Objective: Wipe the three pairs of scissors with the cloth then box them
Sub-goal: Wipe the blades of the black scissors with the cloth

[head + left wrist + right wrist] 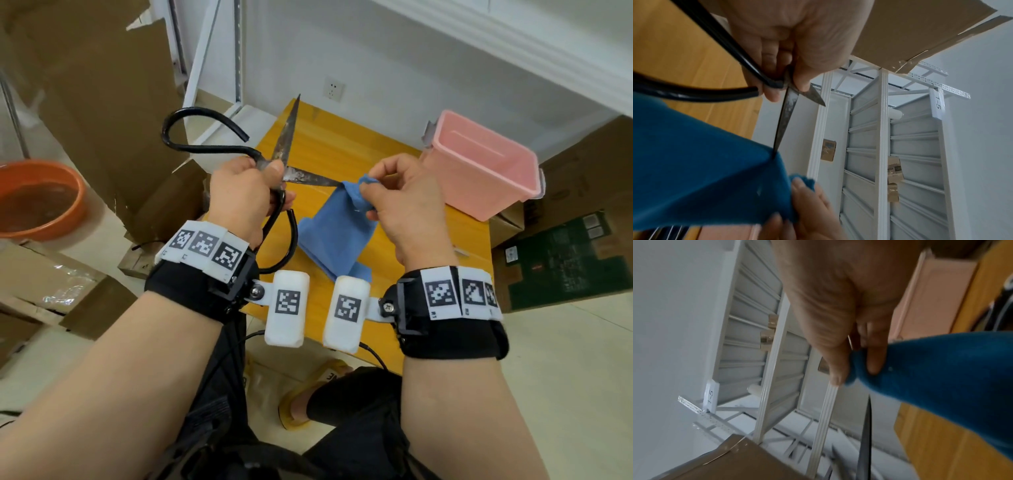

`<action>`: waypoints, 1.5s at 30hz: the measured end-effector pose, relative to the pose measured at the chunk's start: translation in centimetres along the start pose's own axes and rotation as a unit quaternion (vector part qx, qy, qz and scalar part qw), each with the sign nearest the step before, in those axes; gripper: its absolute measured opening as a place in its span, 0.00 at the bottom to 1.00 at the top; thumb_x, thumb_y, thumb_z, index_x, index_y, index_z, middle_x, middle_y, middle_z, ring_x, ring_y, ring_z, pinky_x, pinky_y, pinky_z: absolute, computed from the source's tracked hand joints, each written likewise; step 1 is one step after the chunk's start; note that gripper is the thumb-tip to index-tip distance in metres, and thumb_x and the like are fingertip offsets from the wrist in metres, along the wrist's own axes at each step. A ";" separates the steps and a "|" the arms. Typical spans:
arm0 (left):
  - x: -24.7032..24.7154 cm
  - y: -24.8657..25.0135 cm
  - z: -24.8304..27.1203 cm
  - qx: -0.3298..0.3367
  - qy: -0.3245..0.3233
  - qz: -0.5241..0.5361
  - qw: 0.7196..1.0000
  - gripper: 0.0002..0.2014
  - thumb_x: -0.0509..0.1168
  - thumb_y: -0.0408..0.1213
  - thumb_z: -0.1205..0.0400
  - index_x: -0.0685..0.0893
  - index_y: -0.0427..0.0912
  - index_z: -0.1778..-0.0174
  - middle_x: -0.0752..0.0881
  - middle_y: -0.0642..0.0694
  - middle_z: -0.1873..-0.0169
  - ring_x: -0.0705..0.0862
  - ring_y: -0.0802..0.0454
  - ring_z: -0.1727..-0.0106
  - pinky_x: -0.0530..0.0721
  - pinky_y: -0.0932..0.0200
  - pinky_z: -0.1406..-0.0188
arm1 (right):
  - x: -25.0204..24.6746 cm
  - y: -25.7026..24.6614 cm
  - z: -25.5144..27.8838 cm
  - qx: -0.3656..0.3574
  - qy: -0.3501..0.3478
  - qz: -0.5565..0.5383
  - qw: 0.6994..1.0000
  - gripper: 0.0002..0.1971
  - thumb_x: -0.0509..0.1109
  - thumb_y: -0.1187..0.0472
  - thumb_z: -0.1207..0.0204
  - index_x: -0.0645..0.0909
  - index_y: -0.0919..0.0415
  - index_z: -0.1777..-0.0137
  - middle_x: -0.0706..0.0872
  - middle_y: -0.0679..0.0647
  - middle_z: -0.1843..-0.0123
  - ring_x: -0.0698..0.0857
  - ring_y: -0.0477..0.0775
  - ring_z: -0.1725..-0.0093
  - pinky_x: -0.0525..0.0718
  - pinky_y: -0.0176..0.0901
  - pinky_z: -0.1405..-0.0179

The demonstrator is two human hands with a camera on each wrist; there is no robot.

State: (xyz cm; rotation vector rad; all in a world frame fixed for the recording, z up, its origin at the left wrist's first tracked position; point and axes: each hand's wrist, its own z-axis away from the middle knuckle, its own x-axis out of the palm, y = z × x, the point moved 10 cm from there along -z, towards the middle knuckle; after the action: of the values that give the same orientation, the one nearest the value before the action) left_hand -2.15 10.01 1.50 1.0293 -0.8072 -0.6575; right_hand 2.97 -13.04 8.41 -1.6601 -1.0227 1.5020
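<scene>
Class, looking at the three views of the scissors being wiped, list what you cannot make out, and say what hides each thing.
- The tip of one blade of the scissors: head view, buried in the blue cloth held by the right hand.
- The floor of the pink box: head view, its near wall blocks it.
- The other two pairs: not identifiable in any view.
- The pivot: both views, covered by the left hand.

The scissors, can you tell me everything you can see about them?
The scissors are big, with dull, stained grey metal blades and long black looped handles. They are held up above the yellow table, open wide: one blade points up and away, the other points sideways with its tip in the blue cloth. The left hand grips them at the joint. The right hand pinches the cloth by that tip.
</scene>
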 end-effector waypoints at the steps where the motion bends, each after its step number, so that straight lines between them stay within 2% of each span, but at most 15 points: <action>1: -0.1 0.2 0.0 0.004 0.003 -0.003 1.000 0.10 0.68 0.32 0.16 0.80 0.29 0.43 0.82 0.41 0.69 0.87 0.46 0.72 0.91 0.49 0.58 | -1.1 0.2 -0.2 0.006 0.039 -0.003 0.999 0.12 0.73 0.66 0.28 0.81 0.45 0.64 0.88 0.48 0.64 0.87 0.50 0.64 0.90 0.56 0.60; 3: -0.6 0.4 0.1 -0.001 0.010 0.001 1.000 0.04 0.68 0.31 0.16 0.80 0.35 0.53 0.82 0.39 0.65 0.88 0.45 0.70 0.91 0.48 0.58 | -4.6 0.6 -0.7 0.011 0.134 -0.015 0.991 0.10 0.72 0.62 0.32 0.82 0.42 0.66 0.88 0.45 0.65 0.88 0.51 0.62 0.90 0.63 0.55; 5: -1.1 0.4 0.0 -0.017 0.015 0.022 1.000 0.04 0.68 0.31 0.16 0.78 0.37 0.52 0.83 0.38 0.63 0.89 0.44 0.68 0.92 0.48 0.58 | -7.1 0.8 -1.0 0.008 0.181 -0.006 0.984 0.07 0.71 0.61 0.33 0.82 0.45 0.65 0.88 0.47 0.65 0.88 0.52 0.61 0.89 0.65 0.53; 7: -0.8 0.1 -0.1 -0.037 0.004 0.039 0.999 0.04 0.68 0.31 0.16 0.79 0.36 0.52 0.84 0.39 0.64 0.90 0.43 0.66 0.91 0.50 0.61 | -6.1 0.2 -1.2 0.006 0.138 -0.007 0.990 0.05 0.74 0.58 0.31 0.86 0.47 0.66 0.89 0.47 0.66 0.90 0.52 0.60 0.90 0.64 0.51; 10: 0.8 -0.4 0.3 -0.059 -0.040 0.041 0.997 0.05 0.69 0.33 0.16 0.82 0.35 0.54 0.86 0.41 0.64 0.92 0.45 0.64 0.89 0.57 0.66 | -0.6 -1.2 -0.6 0.000 -0.023 -0.024 0.999 0.07 0.79 0.54 0.27 0.89 0.48 0.66 0.91 0.49 0.65 0.92 0.53 0.57 0.91 0.58 0.47; 13: 1.8 -0.4 0.8 -0.058 -0.068 0.022 0.996 0.04 0.70 0.33 0.17 0.83 0.36 0.54 0.89 0.40 0.62 0.93 0.44 0.61 0.87 0.60 0.69 | 2.4 -2.2 0.2 -0.008 -0.091 -0.052 0.994 0.08 0.79 0.65 0.26 0.89 0.49 0.58 0.92 0.48 0.60 0.91 0.49 0.54 0.90 0.46 0.47; 18: 2.5 -0.7 1.2 -0.053 -0.087 0.020 0.995 0.11 0.74 0.32 0.21 0.81 0.33 0.47 0.90 0.39 0.61 0.92 0.44 0.63 0.87 0.60 0.70 | 3.4 -3.2 0.6 -0.067 -0.080 -0.008 0.994 0.14 0.79 0.70 0.27 0.87 0.47 0.58 0.89 0.42 0.61 0.88 0.40 0.60 0.89 0.39 0.53; 21: 2.8 -1.1 1.5 -0.049 -0.100 0.009 0.994 0.13 0.76 0.33 0.23 0.81 0.33 0.47 0.90 0.41 0.65 0.90 0.47 0.69 0.87 0.58 0.69 | 3.6 -3.3 0.9 -0.082 -0.073 0.036 0.993 0.13 0.80 0.67 0.29 0.86 0.45 0.54 0.89 0.42 0.61 0.88 0.39 0.58 0.87 0.35 0.53; 25: 3.3 -0.8 1.7 -0.039 -0.152 -0.033 0.987 0.13 0.75 0.32 0.23 0.82 0.33 0.47 0.91 0.40 0.61 0.91 0.47 0.65 0.88 0.58 0.65 | 3.4 -3.3 0.9 -0.113 -0.055 0.099 0.987 0.10 0.81 0.61 0.29 0.86 0.43 0.59 0.87 0.42 0.59 0.85 0.39 0.58 0.86 0.39 0.55; 27: 3.5 -0.9 1.7 -0.043 -0.171 -0.053 0.983 0.15 0.75 0.33 0.23 0.83 0.30 0.43 0.91 0.40 0.59 0.91 0.47 0.62 0.88 0.59 0.63 | 3.3 -3.5 1.0 -0.131 -0.042 0.148 0.979 0.08 0.81 0.57 0.30 0.86 0.43 0.60 0.86 0.44 0.55 0.81 0.38 0.57 0.81 0.32 0.58; 28: 3.6 -0.8 1.8 -0.044 -0.179 -0.058 0.981 0.14 0.75 0.33 0.23 0.85 0.30 0.44 0.91 0.40 0.59 0.91 0.46 0.61 0.88 0.59 0.63 | 3.2 -3.6 1.0 -0.133 -0.039 0.156 0.978 0.07 0.81 0.57 0.30 0.86 0.44 0.60 0.85 0.44 0.55 0.81 0.38 0.58 0.80 0.32 0.58; 31: 4.0 -0.5 2.0 -0.049 -0.195 -0.056 0.978 0.07 0.73 0.32 0.21 0.86 0.34 0.50 0.91 0.41 0.60 0.91 0.47 0.62 0.88 0.59 0.64 | 3.0 -3.6 1.3 -0.116 -0.032 0.122 0.985 0.05 0.80 0.59 0.30 0.88 0.48 0.60 0.88 0.43 0.62 0.85 0.43 0.61 0.87 0.49 0.56; 33: 4.1 -0.3 2.1 -0.048 -0.200 -0.059 0.977 0.05 0.73 0.31 0.21 0.86 0.35 0.52 0.91 0.41 0.61 0.90 0.49 0.63 0.88 0.59 0.65 | 2.8 -3.8 1.4 -0.110 -0.022 0.115 0.987 0.04 0.80 0.58 0.30 0.89 0.49 0.60 0.88 0.44 0.62 0.86 0.46 0.60 0.87 0.54 0.55; 39: 4.3 -0.4 2.3 -0.055 -0.197 -0.065 0.977 0.06 0.72 0.30 0.21 0.86 0.34 0.51 0.90 0.40 0.61 0.90 0.49 0.65 0.88 0.59 0.66 | 2.4 -3.5 1.0 -0.093 -0.019 0.209 0.973 0.09 0.79 0.54 0.27 0.81 0.44 0.62 0.77 0.40 0.65 0.78 0.44 0.63 0.76 0.45 0.63; 45: 4.1 -1.0 2.3 -0.069 -0.190 -0.065 0.977 0.18 0.73 0.30 0.21 0.82 0.25 0.38 0.89 0.32 0.52 0.91 0.47 0.63 0.88 0.60 0.66 | 2.2 -3.5 1.0 -0.083 -0.022 0.243 0.966 0.07 0.77 0.53 0.24 0.81 0.45 0.60 0.75 0.40 0.63 0.77 0.47 0.59 0.71 0.43 0.64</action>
State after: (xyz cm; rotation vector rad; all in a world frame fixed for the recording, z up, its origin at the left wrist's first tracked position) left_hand -1.89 5.25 2.35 0.8444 -1.0152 -1.0294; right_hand 1.65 -9.50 10.33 -2.1169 -0.8155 1.8044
